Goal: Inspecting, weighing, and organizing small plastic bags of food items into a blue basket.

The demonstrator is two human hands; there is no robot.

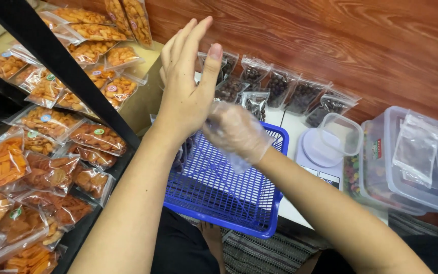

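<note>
Two hands meet — left hand [186, 86] grip wide | gloved right hand [236, 132] grip unclear | blue basket [229, 193] beneath

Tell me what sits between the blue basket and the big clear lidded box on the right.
In the head view, a white kitchen scale sits between the blue basket and the clear lidded box, with a small clear tub resting on the scale.

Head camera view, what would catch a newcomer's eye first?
Centre frame, the bare left hand rises with fingers spread beside the right hand, which wears a clear plastic glove, above a blue plastic mesh basket. Clear bags of orange snacks fill the dark shelves on the left.
</note>
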